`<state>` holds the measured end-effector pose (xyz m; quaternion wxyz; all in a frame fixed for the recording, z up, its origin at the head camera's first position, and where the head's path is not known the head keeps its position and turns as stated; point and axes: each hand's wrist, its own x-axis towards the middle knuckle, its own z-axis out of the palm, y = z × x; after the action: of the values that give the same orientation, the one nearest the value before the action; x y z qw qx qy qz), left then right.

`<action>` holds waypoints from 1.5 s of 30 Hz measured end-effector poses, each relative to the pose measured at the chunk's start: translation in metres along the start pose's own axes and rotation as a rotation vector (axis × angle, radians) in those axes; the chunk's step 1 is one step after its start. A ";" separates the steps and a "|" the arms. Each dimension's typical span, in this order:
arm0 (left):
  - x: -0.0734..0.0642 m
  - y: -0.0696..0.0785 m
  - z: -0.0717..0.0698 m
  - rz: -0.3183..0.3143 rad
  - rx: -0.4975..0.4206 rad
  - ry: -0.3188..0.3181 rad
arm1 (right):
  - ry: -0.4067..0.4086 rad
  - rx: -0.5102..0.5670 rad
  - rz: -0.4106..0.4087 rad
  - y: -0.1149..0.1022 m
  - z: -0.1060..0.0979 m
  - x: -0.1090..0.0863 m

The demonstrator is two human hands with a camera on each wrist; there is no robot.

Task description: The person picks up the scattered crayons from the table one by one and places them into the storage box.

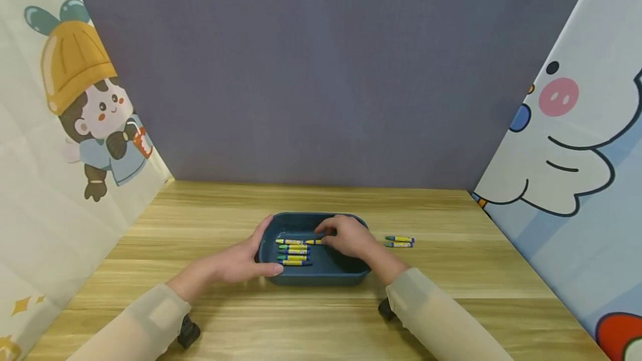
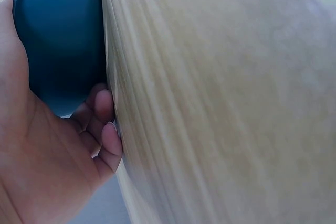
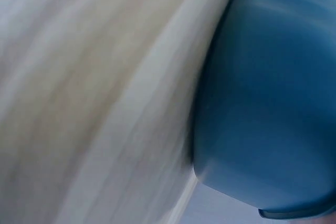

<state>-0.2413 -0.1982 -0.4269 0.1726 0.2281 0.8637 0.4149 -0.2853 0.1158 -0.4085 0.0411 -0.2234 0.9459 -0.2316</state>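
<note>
A dark blue rectangular tray [image 1: 321, 279] sits on the table. My left hand [image 1: 242, 259] grips its left end, thumb on the near rim and fingers round the far side; the left wrist view shows this hand [image 2: 47, 156] curled against the tray wall [image 2: 63, 40]. Reaching inside over the rim, my right hand [image 1: 353, 237] pinches a yellow-wrapped crayon [image 1: 314, 242] low in the tray. To its left, several crayons [image 1: 294, 258] with green and blue tips lie side by side in a column. The right wrist view shows mostly the tray's outer wall [image 3: 268, 93].
Two more crayons [image 1: 399, 242] lie on the wooden table [image 1: 451, 272], right of the tray. A grey panel [image 1: 321, 82] stands at the table's back edge. Cartoon-printed sheets [image 1: 40, 194] flank both sides.
</note>
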 end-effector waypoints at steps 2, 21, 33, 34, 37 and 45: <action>0.000 0.000 0.000 -0.004 0.004 0.002 | 0.013 0.040 -0.009 0.000 -0.001 -0.001; -0.001 0.001 0.000 -0.027 0.064 0.014 | 0.117 0.366 -0.096 0.006 -0.060 -0.023; -0.003 0.003 -0.001 -0.024 0.042 0.010 | 0.183 0.392 -0.040 0.060 -0.087 -0.052; -0.003 0.003 -0.001 -0.024 0.042 0.010 | 0.179 0.393 -0.034 0.067 -0.088 -0.055; -0.003 0.003 -0.001 -0.020 0.045 0.011 | 0.149 0.391 -0.012 0.088 -0.093 -0.062; -0.003 0.004 -0.001 -0.009 0.048 0.010 | 0.043 0.301 0.063 0.135 -0.096 -0.078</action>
<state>-0.2382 -0.1977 -0.4228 0.1646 0.2261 0.8755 0.3942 -0.2877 0.2978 -0.3864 0.0612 -0.1799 0.9077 -0.3742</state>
